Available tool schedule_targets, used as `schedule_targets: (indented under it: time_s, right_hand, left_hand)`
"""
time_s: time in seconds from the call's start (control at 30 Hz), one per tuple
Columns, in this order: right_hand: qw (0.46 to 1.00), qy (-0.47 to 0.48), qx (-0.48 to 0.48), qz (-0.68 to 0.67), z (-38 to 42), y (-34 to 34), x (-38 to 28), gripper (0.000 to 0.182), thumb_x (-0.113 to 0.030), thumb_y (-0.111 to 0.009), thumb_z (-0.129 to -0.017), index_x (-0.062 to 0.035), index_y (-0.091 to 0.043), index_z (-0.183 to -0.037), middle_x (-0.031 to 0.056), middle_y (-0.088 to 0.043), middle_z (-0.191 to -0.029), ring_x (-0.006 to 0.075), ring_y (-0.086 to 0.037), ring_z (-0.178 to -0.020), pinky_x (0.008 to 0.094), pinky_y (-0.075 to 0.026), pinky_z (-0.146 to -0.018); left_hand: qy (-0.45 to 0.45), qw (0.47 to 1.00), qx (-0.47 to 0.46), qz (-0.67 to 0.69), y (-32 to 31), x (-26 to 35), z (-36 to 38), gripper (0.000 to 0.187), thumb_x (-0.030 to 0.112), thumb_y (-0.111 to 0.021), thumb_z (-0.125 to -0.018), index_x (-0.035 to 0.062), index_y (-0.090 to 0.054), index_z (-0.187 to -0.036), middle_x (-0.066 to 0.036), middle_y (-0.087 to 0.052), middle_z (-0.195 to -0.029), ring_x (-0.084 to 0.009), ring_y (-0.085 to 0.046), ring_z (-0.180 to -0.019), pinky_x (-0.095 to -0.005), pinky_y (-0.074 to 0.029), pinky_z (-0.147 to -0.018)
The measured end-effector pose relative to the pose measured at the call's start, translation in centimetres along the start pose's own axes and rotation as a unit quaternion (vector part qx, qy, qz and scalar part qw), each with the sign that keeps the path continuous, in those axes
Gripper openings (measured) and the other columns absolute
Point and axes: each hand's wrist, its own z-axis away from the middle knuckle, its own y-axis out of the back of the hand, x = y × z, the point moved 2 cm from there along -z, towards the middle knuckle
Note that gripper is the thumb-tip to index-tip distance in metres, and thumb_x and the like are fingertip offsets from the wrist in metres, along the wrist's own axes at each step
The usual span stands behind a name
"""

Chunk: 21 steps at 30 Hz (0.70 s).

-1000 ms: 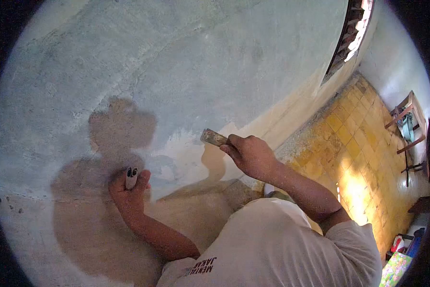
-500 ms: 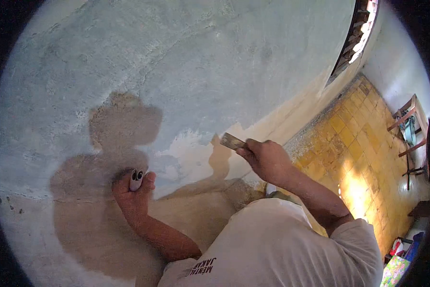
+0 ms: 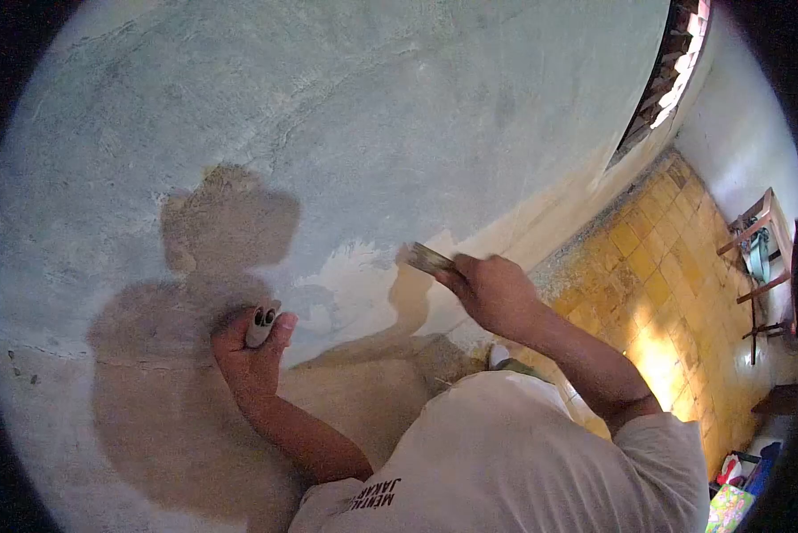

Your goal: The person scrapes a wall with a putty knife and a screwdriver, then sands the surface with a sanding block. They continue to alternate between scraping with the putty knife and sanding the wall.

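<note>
My right hand is closed round a flat, narrow, greyish-brown scraper. Its far end lies close to the wall, at the edge of a pale, whitish patch, and is slightly blurred. My left hand is closed on a pale grey handle with two dark oval holes, its thumb along one side. The rest of that tool is hidden by the hand and its shadow. The wall is blue-grey and rough above, beige in the lower band.
My shadow falls on the wall at left. Yellow floor tiles run along the wall's base at right, with a bright sunlit spot. A wooden chair stands by the far wall. A barred window is at upper right; colourful items lie at lower right.
My right hand and the scraper have shifted slightly left and up along the wall. The pale handle in my left hand has moved a little right and up. The view has shifted slightly.
</note>
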Motion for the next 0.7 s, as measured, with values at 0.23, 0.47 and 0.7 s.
schedule_targets:
  time_s: [0.23, 0.47, 0.7]
  right_hand:
    - [0.997, 0.078, 0.005, 0.02, -0.5, -0.1, -3.5, 0.036, -0.037, -0.044, -0.092, -0.0037, -0.055, -0.097, 0.0187, -0.06, -0.067, 0.0363, -0.061, -0.065, 0.0463, -0.049, -0.059]
    - [0.976, 0.032, -0.049, -0.211, 1.1, -0.7, 2.7, 0.026, -0.027, -0.05, -0.093, -0.0011, -0.051, -0.089, 0.0106, -0.056, -0.062, 0.0213, -0.057, -0.054, 0.0349, -0.045, -0.052]
    - [0.986, 0.058, 0.011, -0.156, 0.0, -1.2, 1.3, 0.03, -0.026, -0.05, -0.093, 0.0007, -0.052, -0.08, 0.0138, -0.055, -0.06, 0.0252, -0.054, -0.053, 0.0357, -0.043, -0.053]
  left_hand:
    - [0.013, 1.0, -0.01, 0.011, 0.3, -0.4, 0.1, 0.024, 0.013, -0.077, -0.069, 0.0023, -0.056, -0.063, 0.0, -0.052, -0.055, -0.0071, -0.045, -0.053, -0.0248, -0.039, -0.05]
    - [-0.01, 1.0, 0.009, -0.004, 0.2, -0.4, 0.2, 0.027, 0.016, -0.078, -0.068, 0.0032, -0.054, -0.062, 0.003, -0.049, -0.054, -0.0062, -0.042, -0.053, -0.0243, -0.037, -0.05]
    - [0.003, 1.0, -0.015, -0.001, 0.4, -1.6, 0.1, 0.029, 0.017, -0.078, -0.066, 0.0026, -0.054, -0.064, 0.003, -0.047, -0.057, -0.0064, -0.04, -0.056, -0.0248, -0.037, -0.053]
